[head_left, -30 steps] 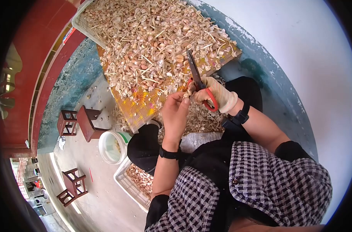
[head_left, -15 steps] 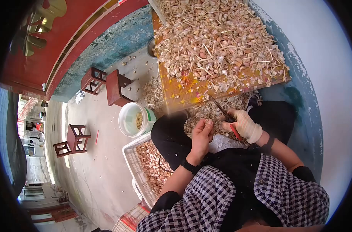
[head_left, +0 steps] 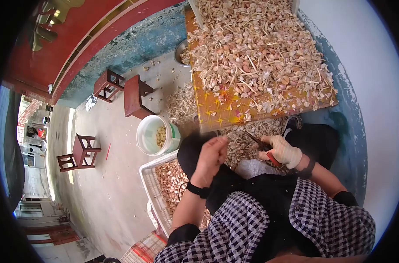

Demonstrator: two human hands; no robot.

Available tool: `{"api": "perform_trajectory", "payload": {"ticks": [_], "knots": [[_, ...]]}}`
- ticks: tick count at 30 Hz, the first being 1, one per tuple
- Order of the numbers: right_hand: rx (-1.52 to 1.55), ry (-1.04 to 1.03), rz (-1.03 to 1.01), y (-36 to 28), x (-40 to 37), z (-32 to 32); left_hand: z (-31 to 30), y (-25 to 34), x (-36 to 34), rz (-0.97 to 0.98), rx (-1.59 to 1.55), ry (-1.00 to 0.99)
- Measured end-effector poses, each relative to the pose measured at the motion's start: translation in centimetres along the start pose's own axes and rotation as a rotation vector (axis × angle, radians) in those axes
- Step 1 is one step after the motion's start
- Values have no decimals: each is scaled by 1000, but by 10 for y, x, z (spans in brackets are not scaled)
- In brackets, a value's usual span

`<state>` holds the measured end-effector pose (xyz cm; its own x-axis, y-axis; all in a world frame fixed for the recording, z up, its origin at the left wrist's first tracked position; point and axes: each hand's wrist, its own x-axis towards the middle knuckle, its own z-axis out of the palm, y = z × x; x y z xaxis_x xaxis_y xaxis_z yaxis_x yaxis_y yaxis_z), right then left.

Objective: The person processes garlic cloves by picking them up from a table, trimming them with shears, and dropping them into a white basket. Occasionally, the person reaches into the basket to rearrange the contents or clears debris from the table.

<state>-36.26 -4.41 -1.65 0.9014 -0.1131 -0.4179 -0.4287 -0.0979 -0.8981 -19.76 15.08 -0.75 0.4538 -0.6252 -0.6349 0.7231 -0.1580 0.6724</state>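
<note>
My right hand, wrapped in a pale bandage or glove, grips red-handled scissors with the dark blades pointing up-left over a heap of cut garlic stalks on my lap. My left hand is blurred and closed, hanging above my dark knee beside the white crate of garlic cloves. I cannot see what, if anything, is inside its fingers. A big pile of garlic lies on an orange patterned board in front of me.
A white bucket with some cloves stands left of my knee. Dark red wooden stools and another stool stand on the concrete floor. A metal bowl sits by the board. A white-and-blue wall runs along the right.
The view has tilted down and left. My hands dropped from the garlic pile to my lap, and my left hand has swung left toward the crate, away from the scissors.
</note>
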Motion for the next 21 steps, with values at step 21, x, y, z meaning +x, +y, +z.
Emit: {"api": "perform_trajectory", "payload": {"ticks": [21], "knots": [[-417,839,-123,32,31,-192,206,9,203,735,1527,-1]]}}
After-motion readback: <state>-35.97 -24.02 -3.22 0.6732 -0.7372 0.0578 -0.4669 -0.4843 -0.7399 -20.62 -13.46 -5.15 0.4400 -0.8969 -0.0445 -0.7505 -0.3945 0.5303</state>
